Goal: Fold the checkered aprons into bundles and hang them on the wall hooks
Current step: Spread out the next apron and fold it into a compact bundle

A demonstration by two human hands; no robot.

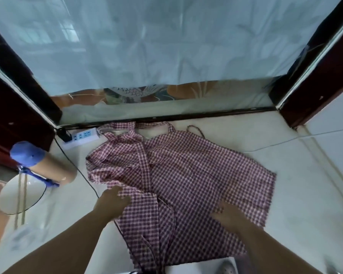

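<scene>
A red-and-white checkered apron (186, 167) lies spread on the pale tiled floor, its neck straps toward the glass door. Its left side is partly folded over and a strip runs down the middle. My left hand (113, 200) rests on the apron's left edge, and its fingers are blurred. My right hand (229, 214) lies flat on the cloth near the lower right, fingers spread. No wall hooks are in view.
A white power strip (81, 136) with a black cable lies by the door track. At left are a cardboard tube with a blue cap (38, 165) and a white bowl-shaped thing (21, 194). A white cord (285, 140) crosses the floor at right. Dark red door frames stand on both sides.
</scene>
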